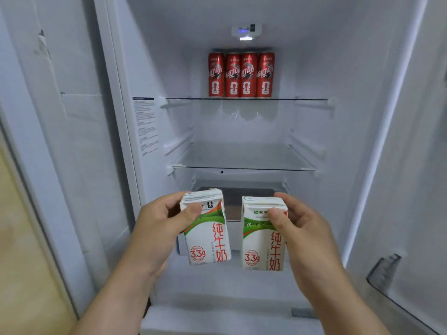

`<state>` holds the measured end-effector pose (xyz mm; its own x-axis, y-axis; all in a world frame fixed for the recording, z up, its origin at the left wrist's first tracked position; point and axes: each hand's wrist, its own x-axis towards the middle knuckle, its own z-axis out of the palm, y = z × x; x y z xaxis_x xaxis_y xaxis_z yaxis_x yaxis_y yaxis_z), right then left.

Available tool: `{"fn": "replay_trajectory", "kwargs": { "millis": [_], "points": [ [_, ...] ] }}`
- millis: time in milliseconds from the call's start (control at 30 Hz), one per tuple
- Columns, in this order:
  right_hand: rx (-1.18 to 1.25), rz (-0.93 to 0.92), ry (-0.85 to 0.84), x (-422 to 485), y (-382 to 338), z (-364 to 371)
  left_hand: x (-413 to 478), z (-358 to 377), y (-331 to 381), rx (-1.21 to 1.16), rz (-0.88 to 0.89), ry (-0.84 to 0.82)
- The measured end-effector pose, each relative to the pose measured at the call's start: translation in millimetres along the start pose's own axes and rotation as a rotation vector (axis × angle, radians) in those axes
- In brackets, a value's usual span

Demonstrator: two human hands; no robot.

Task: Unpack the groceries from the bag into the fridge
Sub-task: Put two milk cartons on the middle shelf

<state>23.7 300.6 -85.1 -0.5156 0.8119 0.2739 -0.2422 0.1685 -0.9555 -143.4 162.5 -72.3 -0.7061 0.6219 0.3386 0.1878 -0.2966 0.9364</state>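
Observation:
The fridge stands open in front of me. My left hand (158, 226) grips a white milk carton (208, 240) with green and red print by its top, and the carton tilts a little. My right hand (304, 233) grips a second, matching milk carton (262, 247), held upright. Both cartons hang in the air in front of the lower part of the fridge, side by side and apart. Several red cans (241, 74) stand in a row at the back of the top glass shelf (302, 99). The bag is out of view.
The middle glass shelf (266, 168) carries nothing. Below it sits a drawer compartment (256, 197) with a dark inside. The fridge door (60, 141) is swung open on the left, another door panel with a shelf (399, 286) on the right.

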Motion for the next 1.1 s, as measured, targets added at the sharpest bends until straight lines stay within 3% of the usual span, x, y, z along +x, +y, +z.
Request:
{"fn": "replay_trajectory", "kwargs": {
  "millis": [367,567,867,1100],
  "points": [
    [0.104,-0.096,0.148,109,-7,69,131,-8,2,-0.137,0.153,0.044],
    [0.078,-0.167,0.194,147,-17,72,164,9,-4,-0.051,0.206,0.094],
    [-0.065,-0.195,0.298,200,-17,61,205,26,-16,0.048,0.149,0.161],
    [-0.179,-0.192,0.232,225,0,70,226,31,-20,0.131,0.138,0.149]
  ]
}}
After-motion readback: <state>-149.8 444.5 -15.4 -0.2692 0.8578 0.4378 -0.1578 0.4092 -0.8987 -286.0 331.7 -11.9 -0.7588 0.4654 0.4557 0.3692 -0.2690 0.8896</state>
